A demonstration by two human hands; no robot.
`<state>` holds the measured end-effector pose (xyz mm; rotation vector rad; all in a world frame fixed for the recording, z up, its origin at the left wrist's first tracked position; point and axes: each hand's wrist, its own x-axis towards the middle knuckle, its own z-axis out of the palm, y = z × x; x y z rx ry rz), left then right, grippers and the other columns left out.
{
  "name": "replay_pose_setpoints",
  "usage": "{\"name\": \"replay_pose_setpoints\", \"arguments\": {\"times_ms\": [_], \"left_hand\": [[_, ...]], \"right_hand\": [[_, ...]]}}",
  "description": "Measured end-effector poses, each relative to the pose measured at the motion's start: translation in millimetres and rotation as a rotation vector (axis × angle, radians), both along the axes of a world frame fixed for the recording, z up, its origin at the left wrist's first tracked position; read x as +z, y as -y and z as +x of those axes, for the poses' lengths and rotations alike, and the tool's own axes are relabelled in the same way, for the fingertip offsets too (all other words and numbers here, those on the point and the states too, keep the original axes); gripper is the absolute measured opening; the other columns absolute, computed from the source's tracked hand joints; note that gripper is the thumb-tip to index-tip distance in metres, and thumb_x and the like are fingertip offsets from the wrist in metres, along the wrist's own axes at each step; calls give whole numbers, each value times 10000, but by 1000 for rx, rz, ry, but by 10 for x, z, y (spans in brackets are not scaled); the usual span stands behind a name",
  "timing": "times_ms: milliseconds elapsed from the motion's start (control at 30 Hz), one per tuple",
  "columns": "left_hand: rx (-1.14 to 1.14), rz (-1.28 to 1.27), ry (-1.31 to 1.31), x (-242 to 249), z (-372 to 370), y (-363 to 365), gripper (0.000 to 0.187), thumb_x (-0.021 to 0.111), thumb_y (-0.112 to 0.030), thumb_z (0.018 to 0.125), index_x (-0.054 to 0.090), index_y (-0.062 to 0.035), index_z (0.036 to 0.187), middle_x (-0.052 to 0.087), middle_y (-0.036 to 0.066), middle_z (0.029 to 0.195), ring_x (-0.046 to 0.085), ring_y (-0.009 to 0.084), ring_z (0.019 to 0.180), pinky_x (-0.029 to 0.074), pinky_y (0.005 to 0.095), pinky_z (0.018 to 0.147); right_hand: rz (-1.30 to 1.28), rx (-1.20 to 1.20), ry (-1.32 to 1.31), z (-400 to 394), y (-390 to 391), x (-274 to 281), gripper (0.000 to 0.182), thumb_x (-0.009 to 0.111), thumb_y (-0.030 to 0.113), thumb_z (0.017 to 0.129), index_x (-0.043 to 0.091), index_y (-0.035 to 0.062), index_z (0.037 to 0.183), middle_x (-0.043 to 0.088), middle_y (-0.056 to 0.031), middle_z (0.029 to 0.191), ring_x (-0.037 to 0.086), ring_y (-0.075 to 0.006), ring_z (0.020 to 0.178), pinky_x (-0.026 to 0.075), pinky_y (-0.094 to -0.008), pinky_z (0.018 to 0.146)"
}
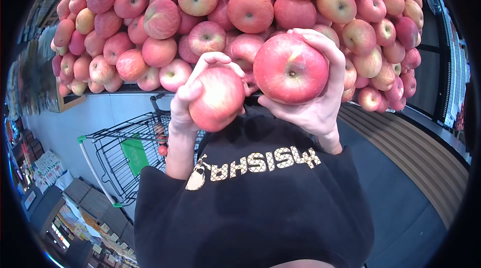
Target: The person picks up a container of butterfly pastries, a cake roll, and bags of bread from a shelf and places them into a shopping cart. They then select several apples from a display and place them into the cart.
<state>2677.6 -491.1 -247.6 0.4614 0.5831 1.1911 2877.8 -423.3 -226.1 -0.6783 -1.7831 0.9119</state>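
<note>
My left hand is wrapped round a pale red apple, its fingers curling over the top. Beside it, my right hand grips a larger, deeper red apple from the right and below. That apple's hollow, with a brownish centre, faces me. Both apples are held up in front of my black shirt, apart from each other. Just beyond my hands rises a big heap of red and yellowish apples.
A wire shopping cart with green corners and a green panel stands to the left, with some red fruit showing in it. Wooden slats form the front of the display at the right. Shelves with goods stand at the far left.
</note>
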Motion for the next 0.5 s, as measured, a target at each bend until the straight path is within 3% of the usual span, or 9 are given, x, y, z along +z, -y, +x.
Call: {"name": "replay_pose_setpoints", "arguments": {"times_ms": [33, 67, 133, 167, 200, 300, 367, 433, 500], "left_hand": [[5, -23, -76, 100, 60, 1, 768, 691, -411, 658, 319, -37, 1216, 444, 206, 1126, 578, 335, 927, 564, 440, 639], [-45, 63, -122, 32, 52, 29, 822, 712, -381, 662, 300, -44, 1290, 431, 219, 1209, 507, 314, 1075, 469, 430, 877], [-43, 138, -106, 68, 142, 80, 915, 746, -344, 629, 247, -42, 1333, 369, 213, 1294, 458, 306, 1138, 455, 441, 892], [-98, 151, -49, 72, 136, 87, 1060, 773, -321, 597, 140, -63, 1407, 295, 211, 1371, 498, 311, 1091, 469, 437, 856], [-100, 149, -49, 75, 144, 98, 1060, 773, -321, 597, 140, -63, 1407, 295, 211, 1371, 498, 311, 1091, 469, 437, 856], [-167, 314, 92, 67, 188, 117, 1204, 778, -298, 595, -50, -127, 1453, 226, 207, 1431, 564, 316, 963, 489, 417, 785], [-179, 306, 63, 45, 195, 151, 1199, 774, -288, 602, -54, -123, 1452, 218, 205, 1435, 562, 312, 959, 489, 415, 786], [-195, 300, 29, 58, 203, 173, 1193, 770, -279, 608, -58, -118, 1452, 211, 204, 1440, 560, 309, 956, 488, 413, 787], [-139, 290, 22, 108, 241, 174, 1179, 764, -265, 619, -56, -112, 1452, 203, 202, 1445, 559, 302, 945, 487, 411, 787]], "right_hand": [[-74, 79, -52, 10, -3, 38, 922, 862, 76, 512, 334, 49, 1267, 417, -153, 1254, 467, -257, 1141, 408, -385, 976], [-149, 158, -105, 18, -3, 68, 926, 863, 75, 516, 329, 51, 1272, 419, -160, 1260, 464, -259, 1157, 405, -385, 984], [-144, 143, -108, 22, 1, 75, 921, 862, 73, 529, 328, 48, 1279, 422, -165, 1269, 463, -263, 1171, 403, -386, 992], [-112, 116, -87, 25, -6, 69, 922, 862, 75, 533, 326, 47, 1283, 421, -165, 1272, 465, -262, 1169, 406, -385, 990], [-78, 92, -65, 27, -9, 63, 924, 862, 77, 536, 325, 45, 1287, 420, -166, 1274, 466, -261, 1167, 408, -385, 987], [-88, 88, -47, 41, -20, 82, 953, 880, 132, 534, 318, 45, 1298, 416, -171, 1278, 457, -265, 1181, 410, -384, 987], [-67, 92, -17, 43, -20, 68, 970, 888, 157, 529, 313, 46, 1302, 411, -173, 1282, 451, -267, 1188, 409, -381, 988], [56, 25, -73, 3, -38, 27, 826, 856, 141, 581, 407, 33, 1265, 467, -142, 1209, 518, -231, 1086, 447, -343, 911], [-15, 52, -125, -12, 1, 19, 802, 842, 161, 608, 407, 37, 1270, 463, -148, 1214, 507, -242, 1101, 435, -351, 923]]}}
